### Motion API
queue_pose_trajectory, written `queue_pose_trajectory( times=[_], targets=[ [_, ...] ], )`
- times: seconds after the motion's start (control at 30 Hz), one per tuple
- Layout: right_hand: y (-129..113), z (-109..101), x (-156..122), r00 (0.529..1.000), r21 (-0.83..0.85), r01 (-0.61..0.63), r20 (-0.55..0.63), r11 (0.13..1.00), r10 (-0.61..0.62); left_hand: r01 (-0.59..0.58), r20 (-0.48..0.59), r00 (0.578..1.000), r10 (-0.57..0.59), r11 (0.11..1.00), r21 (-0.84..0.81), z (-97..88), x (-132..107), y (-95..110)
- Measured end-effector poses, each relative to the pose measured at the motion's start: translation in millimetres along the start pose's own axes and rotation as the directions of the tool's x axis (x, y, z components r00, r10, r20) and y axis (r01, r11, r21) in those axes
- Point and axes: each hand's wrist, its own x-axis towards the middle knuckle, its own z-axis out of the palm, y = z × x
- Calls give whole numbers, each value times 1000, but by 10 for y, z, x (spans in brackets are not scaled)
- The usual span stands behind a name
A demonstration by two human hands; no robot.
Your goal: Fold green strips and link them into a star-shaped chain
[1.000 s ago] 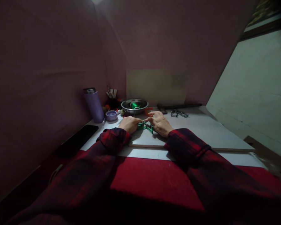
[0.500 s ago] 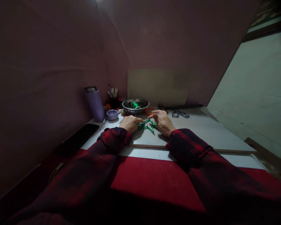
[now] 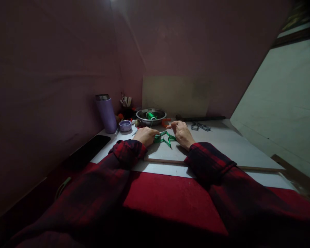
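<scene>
"Wondering why the left hand point(image 3: 145, 136) is right at that green star's point(image 3: 166, 139) left side?"

"Steadying it, I'd guess, near the board's point(image 3: 222, 144) front-left corner. Fingers are bunched, but can't tell if they're gripping."

"And the right hand point(image 3: 182, 134)?"

"Raised over the other side, fingertips narrow; any thread there's too thin to see. Spool's point(image 3: 150, 115) in the bowl point(image 3: 144, 121) towards the back edge, probably so it won't roll."
</scene>
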Motion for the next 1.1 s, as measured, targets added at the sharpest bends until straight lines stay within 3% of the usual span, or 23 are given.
queue_pose_trajectory(
  times=[0.1, 0.23, 0.33, 0.47, 0.87, 1.1],
  targets=[
    [78, 50, 109, 995, 183, -99, 38, 978, 93, -3, -7, 1000, 3, 1000, -3, 4, 6, -12],
    [133, 124, 225, 966, 494, -256, 171, 831, 196, 2, -8, 1000, -2, 1000, -6, 5, 10, -27],
    [105, 137, 259, 941, 590, -331, 267, 736, 209, 6, -22, 1000, -6, 1000, -21, 13, 8, -40],
    [57, 126, 282, 926, 598, -360, 320, 716, 199, 9, -41, 999, -10, 1000, -25, 35, 8, -62],
    [49, 173, 358, 920, 516, -357, 338, 779, 198, 17, -47, 999, -19, 999, -35, 37, 12, -54],
    [63, 169, 345, 944, 437, -263, 300, 860, 137, 31, -32, 999, -32, 999, -32, 20, 1, -32]
  ],
)
